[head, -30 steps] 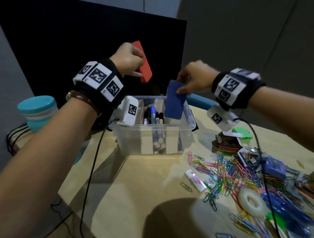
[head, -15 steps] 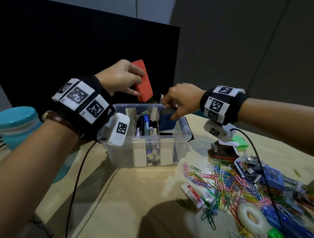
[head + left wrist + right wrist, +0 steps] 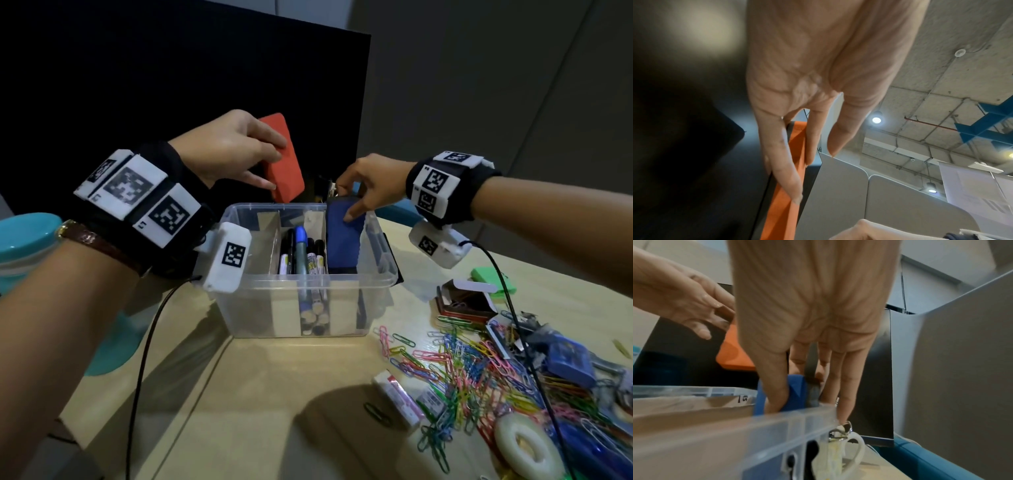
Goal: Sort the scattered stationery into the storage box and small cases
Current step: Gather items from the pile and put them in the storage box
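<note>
The left hand holds a red eraser tilted above the box, over its far left corner, thumb and fingers pinching its flat faces. The right hand grips a blue eraser by its top end, thumb on the face; that eraser stands upright in the box's right compartment. Markers stand in the middle compartment. On the table to the right of the box lie coloured paper clips, a tape roll and a small open case, all apart from the box
</note>
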